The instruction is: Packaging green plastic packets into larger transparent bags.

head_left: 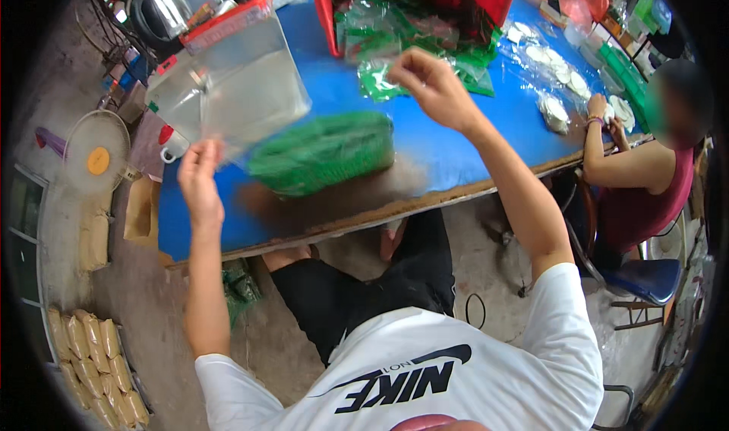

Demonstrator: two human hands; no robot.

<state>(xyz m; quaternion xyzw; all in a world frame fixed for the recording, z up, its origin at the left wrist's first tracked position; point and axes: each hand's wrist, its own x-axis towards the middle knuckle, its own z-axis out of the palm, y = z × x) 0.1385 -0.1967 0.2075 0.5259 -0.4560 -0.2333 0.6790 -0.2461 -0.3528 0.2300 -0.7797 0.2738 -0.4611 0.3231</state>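
A green bundle in clear plastic (326,154), smeared by motion, is above the blue table between my two hands. My left hand (200,184) is raised at the table's left side, close to a stack of clear plastic bags (254,89). Its fingers are drawn together and blurred; whatever they pinch, if anything, does not show. Over the front of a tipped red bin, my right hand (433,85) has its fingers curled into a pinch, beside green packets (380,78) in clear film. Nothing can be made out between those fingertips.
The red bin (325,13) opens toward me with green packets spilling out. An electric kettle (159,9) and a white mug (174,144) stand at left. A co-worker (645,157) sits at right, handling white round pieces near bagged ones (554,112). A blue chair (645,279) is nearby.
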